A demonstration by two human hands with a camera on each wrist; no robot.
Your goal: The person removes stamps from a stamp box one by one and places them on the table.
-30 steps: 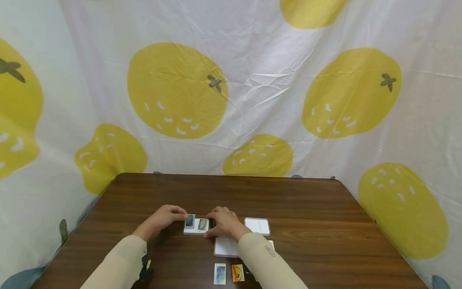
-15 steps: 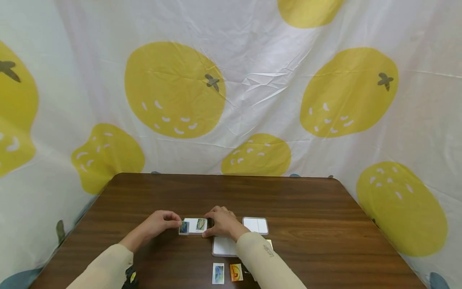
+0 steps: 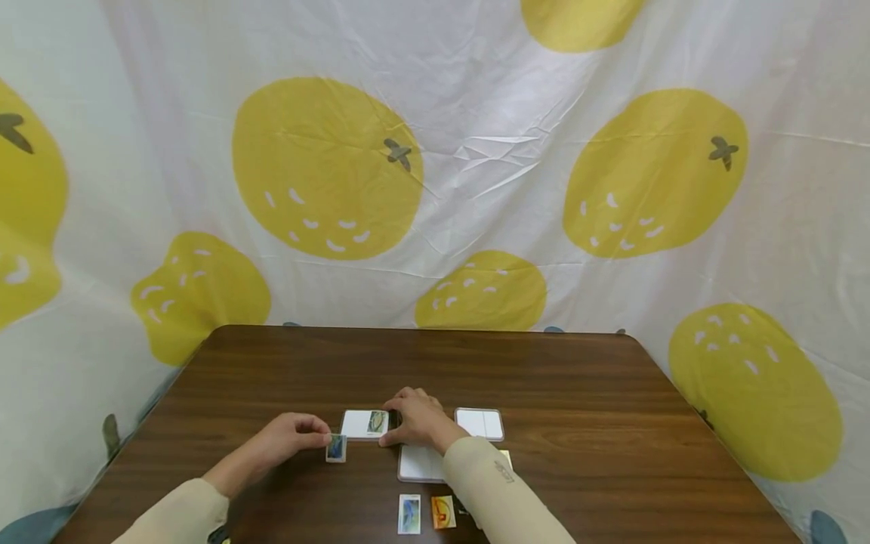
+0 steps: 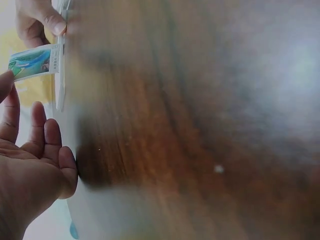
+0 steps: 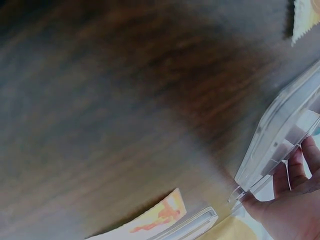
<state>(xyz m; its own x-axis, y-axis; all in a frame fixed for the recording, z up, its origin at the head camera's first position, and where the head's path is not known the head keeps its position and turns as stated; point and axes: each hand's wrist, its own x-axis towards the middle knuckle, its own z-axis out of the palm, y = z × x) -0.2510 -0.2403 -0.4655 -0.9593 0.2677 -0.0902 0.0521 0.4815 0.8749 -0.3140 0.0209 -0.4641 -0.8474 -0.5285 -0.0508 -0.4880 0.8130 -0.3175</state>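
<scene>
My left hand (image 3: 288, 438) pinches a small blue-green postage stamp (image 3: 336, 448) between thumb and fingertips, at the front left of a flat white-backed clear case (image 3: 355, 425). In the left wrist view the stamp (image 4: 35, 62) shows a landscape with a white border, while the other fingers of that hand (image 4: 40, 165) spread loosely. Another greenish stamp (image 3: 377, 421) lies on the right half of the case. Gripping the case's right end is my right hand (image 3: 418, 419), thumb at the near edge and fingers at the far edge, covering that end.
A second white case (image 3: 479, 423) lies to the right. Nearer, a larger clear-edged case (image 3: 420, 462) is partly under the right forearm. A blue stamp (image 3: 409, 514) and an orange one (image 3: 443, 512) lie in front on the brown table (image 3: 578, 385). A lemon-print curtain (image 3: 489, 151) hangs behind.
My left hand has drawn the stamp off the left half of the case, moving left and toward me, leaving white backing there. The right hand keeps its hold on the case.
</scene>
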